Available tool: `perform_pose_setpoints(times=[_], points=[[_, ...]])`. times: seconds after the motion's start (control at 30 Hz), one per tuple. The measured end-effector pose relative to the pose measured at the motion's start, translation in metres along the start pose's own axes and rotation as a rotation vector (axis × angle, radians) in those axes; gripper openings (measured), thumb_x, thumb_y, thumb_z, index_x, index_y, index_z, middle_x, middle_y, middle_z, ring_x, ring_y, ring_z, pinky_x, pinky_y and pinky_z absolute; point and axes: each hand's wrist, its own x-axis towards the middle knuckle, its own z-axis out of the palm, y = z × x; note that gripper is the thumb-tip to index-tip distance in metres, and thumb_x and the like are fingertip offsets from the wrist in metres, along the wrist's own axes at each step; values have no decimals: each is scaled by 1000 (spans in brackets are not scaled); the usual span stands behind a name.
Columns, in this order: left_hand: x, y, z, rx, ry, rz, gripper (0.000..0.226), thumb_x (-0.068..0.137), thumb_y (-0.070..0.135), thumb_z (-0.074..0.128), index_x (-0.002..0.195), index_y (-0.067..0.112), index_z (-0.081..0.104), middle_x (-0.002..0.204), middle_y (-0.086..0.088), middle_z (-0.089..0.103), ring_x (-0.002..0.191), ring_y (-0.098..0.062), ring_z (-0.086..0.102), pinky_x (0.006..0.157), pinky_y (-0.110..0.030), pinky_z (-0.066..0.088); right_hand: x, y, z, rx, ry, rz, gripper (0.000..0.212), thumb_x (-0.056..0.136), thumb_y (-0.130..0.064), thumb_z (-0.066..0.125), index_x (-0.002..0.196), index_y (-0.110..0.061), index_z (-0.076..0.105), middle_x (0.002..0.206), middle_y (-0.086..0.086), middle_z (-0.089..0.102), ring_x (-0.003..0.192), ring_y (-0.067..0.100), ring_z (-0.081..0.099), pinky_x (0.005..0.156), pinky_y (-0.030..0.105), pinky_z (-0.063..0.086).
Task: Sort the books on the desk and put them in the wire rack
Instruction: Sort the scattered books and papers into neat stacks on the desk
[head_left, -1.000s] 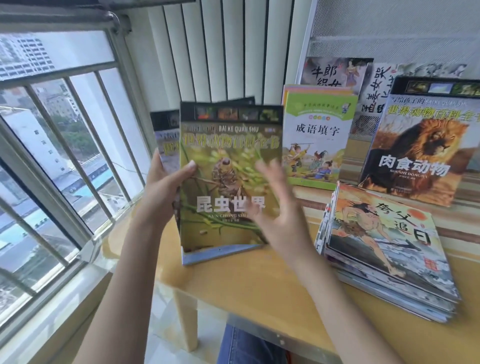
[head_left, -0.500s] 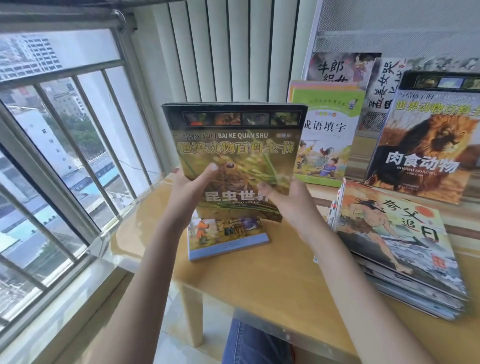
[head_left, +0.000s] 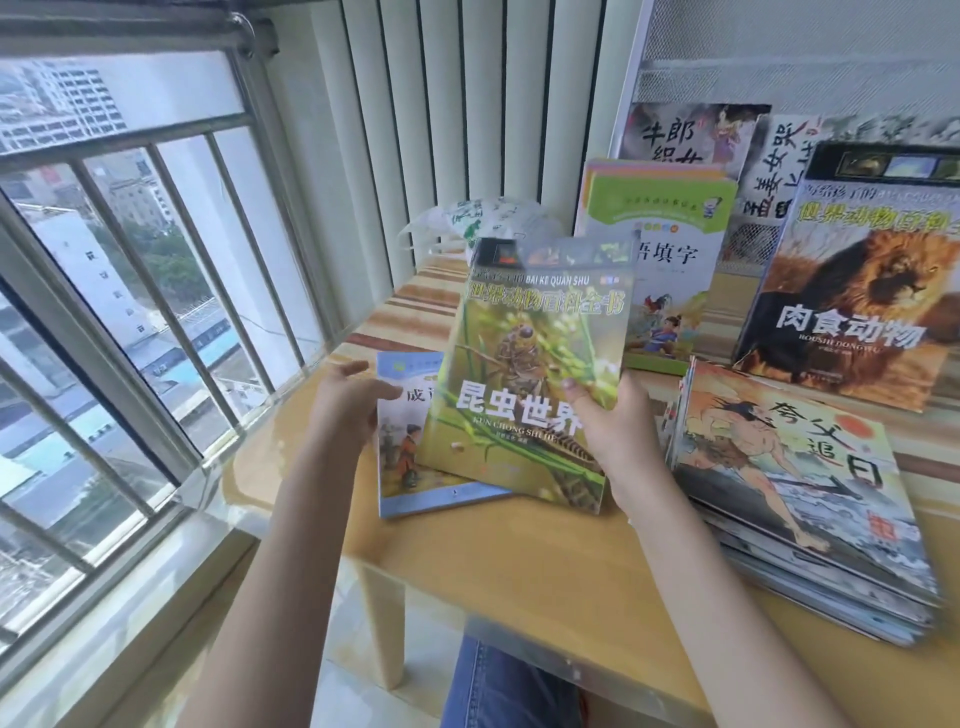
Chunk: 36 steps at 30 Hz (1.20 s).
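Note:
My right hand (head_left: 618, 436) grips a green insect book (head_left: 530, 364) by its lower right edge and holds it tilted above the wooden desk (head_left: 519, 561). My left hand (head_left: 345, 405) hovers with fingers apart just left of that book, over a blue-bordered book (head_left: 405, 462) lying flat. A stack of picture books (head_left: 800, 499) lies at the right. A lion book (head_left: 852, 296) and a light green book (head_left: 670, 260) stand against the white wire rack (head_left: 779, 57), which holds two more books at the back.
A barred window (head_left: 130, 291) runs along the left, close to the desk's edge. Vertical blinds (head_left: 441, 130) hang behind the desk. A white plastic bag (head_left: 478, 218) lies at the desk's far left corner. My knee in jeans (head_left: 498, 686) shows under the desk.
My left hand has let go of the insect book, which has swung right and lower in my right hand alone. The blue-bordered book beneath is more exposed.

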Motion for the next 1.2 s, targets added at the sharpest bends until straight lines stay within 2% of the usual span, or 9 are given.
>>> perform_pose_setpoints(times=[0.1,0.23,0.37,0.47,0.77,0.87,1.0,1.07,1.2], points=[[-5,-3,-1,-34,-104,-34,12,79,-4,69,87,3,63,89,-14,59,80,-25,52,61,-29,38,-2,8,3,-55,-8,73,25,92,-29,58,112,-16,52,96,-5,54,92,18,53,75,26,35],[-23,-7,18,163,-137,98,13,97,14,52,110,13,54,73,-7,63,42,-11,58,37,-19,41,-1,13,3,-150,-36,184,54,93,-30,55,137,-5,37,127,9,50,111,28,51,77,33,42],[-34,-1,25,321,73,373,7,99,18,43,105,16,47,92,-13,64,61,-20,54,52,-28,43,0,15,3,-229,-74,209,76,94,-33,53,150,-11,7,156,6,18,140,28,24,109,43,30],[-46,22,15,313,284,538,16,100,16,40,113,13,48,90,-2,55,61,-8,50,49,-14,40,-4,15,2,-313,-69,181,70,92,-31,58,145,-9,17,149,10,33,131,31,39,93,38,39],[-59,61,-5,336,614,872,27,100,16,34,125,8,45,79,-6,56,66,-25,50,51,-32,31,-12,8,7,-583,-49,87,56,92,-31,58,133,-6,31,121,11,55,87,25,53,56,30,36],[-61,63,3,218,533,954,28,99,16,35,124,7,45,74,-2,56,63,-22,52,52,-32,36,-12,10,10,-630,-55,13,74,89,-32,62,144,-6,19,132,15,49,107,27,56,73,31,48],[-65,62,23,108,373,1022,26,99,17,36,121,7,45,72,-4,60,57,-21,54,50,-34,41,-10,11,13,-590,80,-244,78,92,-21,57,150,-12,5,152,13,16,139,30,21,107,41,37],[-68,62,34,47,250,1042,20,101,16,38,119,10,45,73,-5,62,58,-26,56,48,-34,45,-5,0,10,-320,177,-389,61,95,-15,50,148,-10,19,149,10,25,136,22,30,107,33,37],[-76,67,58,-123,-70,988,18,103,16,40,106,33,43,85,-6,66,69,-24,61,56,-50,53,22,-35,-14,48,91,-279,42,97,-29,46,137,-19,37,120,0,54,104,11,55,86,18,42]])
